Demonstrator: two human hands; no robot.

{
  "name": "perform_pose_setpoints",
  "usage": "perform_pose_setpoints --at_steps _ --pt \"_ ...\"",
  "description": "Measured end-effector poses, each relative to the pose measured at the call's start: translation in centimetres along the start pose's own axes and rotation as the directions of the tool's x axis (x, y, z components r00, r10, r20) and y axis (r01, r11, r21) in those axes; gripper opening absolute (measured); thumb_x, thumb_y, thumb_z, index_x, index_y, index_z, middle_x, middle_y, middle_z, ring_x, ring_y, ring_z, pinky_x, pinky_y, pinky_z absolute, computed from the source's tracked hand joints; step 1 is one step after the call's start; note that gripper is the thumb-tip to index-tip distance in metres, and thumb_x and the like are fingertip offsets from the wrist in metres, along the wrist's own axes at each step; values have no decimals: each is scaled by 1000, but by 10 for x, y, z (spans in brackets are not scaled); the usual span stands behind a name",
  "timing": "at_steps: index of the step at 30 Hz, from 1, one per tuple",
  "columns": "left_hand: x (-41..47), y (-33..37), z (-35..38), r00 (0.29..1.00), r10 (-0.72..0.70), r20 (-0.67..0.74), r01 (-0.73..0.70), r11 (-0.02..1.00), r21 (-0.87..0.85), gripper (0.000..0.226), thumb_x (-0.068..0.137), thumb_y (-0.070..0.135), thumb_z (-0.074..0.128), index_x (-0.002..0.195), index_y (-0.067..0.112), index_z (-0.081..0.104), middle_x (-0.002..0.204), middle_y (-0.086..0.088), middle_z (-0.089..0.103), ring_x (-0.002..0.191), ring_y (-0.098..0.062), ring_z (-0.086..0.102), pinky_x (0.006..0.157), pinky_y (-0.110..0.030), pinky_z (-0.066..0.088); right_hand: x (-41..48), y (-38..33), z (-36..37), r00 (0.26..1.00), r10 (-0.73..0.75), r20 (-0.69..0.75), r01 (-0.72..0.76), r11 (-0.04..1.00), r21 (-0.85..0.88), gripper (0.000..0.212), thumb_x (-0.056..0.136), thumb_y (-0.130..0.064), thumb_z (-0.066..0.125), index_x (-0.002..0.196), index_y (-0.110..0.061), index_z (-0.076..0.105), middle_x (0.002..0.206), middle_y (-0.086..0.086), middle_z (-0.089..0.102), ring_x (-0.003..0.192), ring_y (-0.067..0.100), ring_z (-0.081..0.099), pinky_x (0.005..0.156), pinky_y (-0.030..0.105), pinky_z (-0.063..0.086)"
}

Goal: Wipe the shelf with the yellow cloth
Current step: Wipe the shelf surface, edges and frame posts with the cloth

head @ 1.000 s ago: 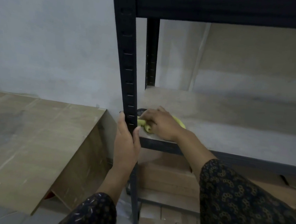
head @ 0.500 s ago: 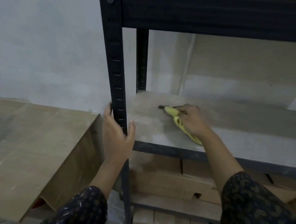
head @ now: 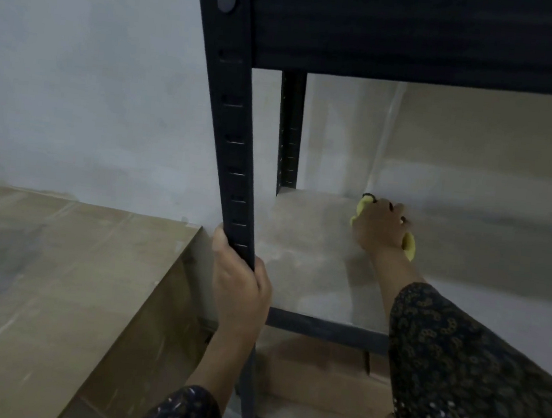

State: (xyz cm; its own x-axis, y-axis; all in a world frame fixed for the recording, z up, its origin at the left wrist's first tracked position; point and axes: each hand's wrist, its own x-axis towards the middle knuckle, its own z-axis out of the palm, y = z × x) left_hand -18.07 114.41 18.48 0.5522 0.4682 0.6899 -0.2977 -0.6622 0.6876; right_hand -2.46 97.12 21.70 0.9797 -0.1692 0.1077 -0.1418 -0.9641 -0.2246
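Head view: we look down at a dark metal rack beside a pale wall (head: 94,90). Left grip (head: 239,282) is wrapped round the rack's front upright (head: 231,130), with fingers and thumb curled about the post just above the shelf's front rail. Right grip (head: 379,227), stretched in over the shelf (head: 305,245), is curled over the yellow cloth (head: 409,247) and presses it to the shelf board near the back edge, close to the wall. We see yellow only at the fingertips and beside the wrist. Both forearms wear dark patterned sleeves (head: 470,379). Brown boxes (head: 315,377) lie below the shelf, and a tan board (head: 59,272) stands just left of the rack.
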Motion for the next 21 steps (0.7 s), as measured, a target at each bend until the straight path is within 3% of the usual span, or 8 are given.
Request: perform_pose_setpoints --at_steps 6,9,14,18,21 --pt "2 -3 4 999 33 -32 -34 998 -45 55 95 51 34 135 14 24 119 -2 52 104 1 48 82 -12 43 18 -30 -2 985 -172 23 171 984 56 34 97 -16 45 128 -4 46 136 19 42 134 37 28 109 55 25" --pt "2 -3 6 999 29 -45 -32 998 -62 58 94 54 34 134 13 25 119 -3 53 103 -5 53 81 -14 46 22 -45 3 955 -294 44 289 952 105 36 93 -14 44 128 -11 49 126 16 49 127 33 37 106 53 31" --pt "3 -4 7 998 22 -53 -25 998 -57 55 94 53 36 133 15 27 117 -2 53 104 5 45 84 2 36 2 -72 14 856 -511 81 486 848 212 45 87 -15 35 125 -28 55 117 8 58 111 26 42 91 44 33" --pt "3 -5 6 997 68 -35 -70 997 -44 54 95 48 38 134 13 24 117 -16 57 104 -6 51 86 2 34 -20 -77 11 791 -602 109 547 776 314 46 90 -16 38 128 -34 57 125 5 56 120 23 40 103 48 33" --pt "3 -5 5 996 88 -22 -89 996 -33 55 95 46 39 135 13 22 121 -20 56 107 -17 51 87 -4 35 -38 -72 8 731 -667 140 599 727 335 46 91 -15 40 130 -34 55 130 2 57 113 22 41 100 44 34"
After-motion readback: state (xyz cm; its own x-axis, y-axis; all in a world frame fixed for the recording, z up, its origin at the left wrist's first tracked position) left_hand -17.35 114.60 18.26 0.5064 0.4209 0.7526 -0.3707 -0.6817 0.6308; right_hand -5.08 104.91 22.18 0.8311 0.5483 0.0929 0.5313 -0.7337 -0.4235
